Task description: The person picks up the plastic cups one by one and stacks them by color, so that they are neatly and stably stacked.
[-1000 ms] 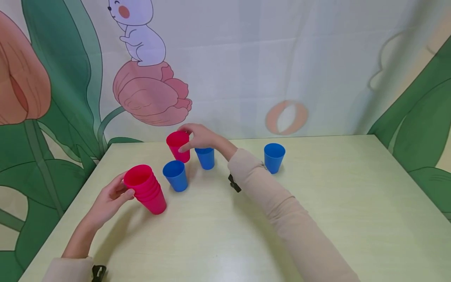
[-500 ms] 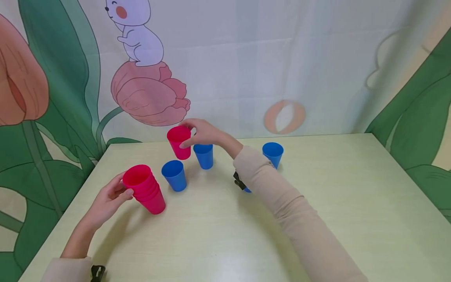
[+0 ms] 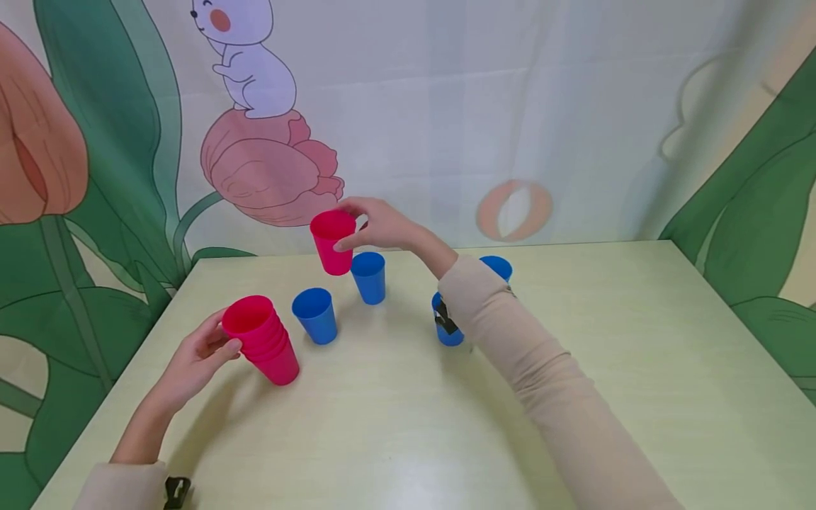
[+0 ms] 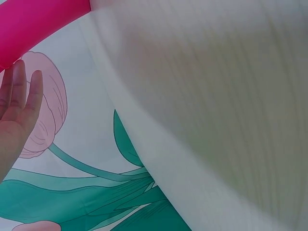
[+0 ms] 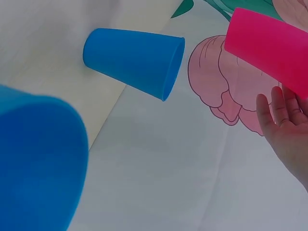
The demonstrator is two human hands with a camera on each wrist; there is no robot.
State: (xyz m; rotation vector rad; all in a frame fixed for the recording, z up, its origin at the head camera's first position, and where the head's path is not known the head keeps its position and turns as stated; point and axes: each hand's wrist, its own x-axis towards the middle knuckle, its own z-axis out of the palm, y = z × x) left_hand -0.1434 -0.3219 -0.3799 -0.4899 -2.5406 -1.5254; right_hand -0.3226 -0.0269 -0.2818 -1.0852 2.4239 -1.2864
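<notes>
My left hand (image 3: 193, 363) grips a stack of nested pink-red cups (image 3: 274, 347) at the left of the table, thumb on the near side of the top rim. The stack leans, its mouth toward the hand. Near the back edge, my right hand (image 3: 389, 228) pinches a single pink-red cup (image 3: 331, 248) by its rim, held upright above the table. In the right wrist view this cup (image 5: 269, 45) shows at the upper right by the fingers. Just below the right hand stands a blue cup (image 3: 370, 280), and another blue cup (image 3: 315, 319) is right of the stack.
Two more blue cups stand to the right: one (image 3: 450, 334) partly behind the right wrist strap, the other (image 3: 497, 266) mostly hidden by the sleeve. A printed curtain (image 3: 408, 127) hangs behind the pale table (image 3: 357, 439).
My right hand has lifted the single pink-red cup and shifted it slightly right. A blue cup by the right wrist has come into view as the arm moved. The left hand and stack stay put.
</notes>
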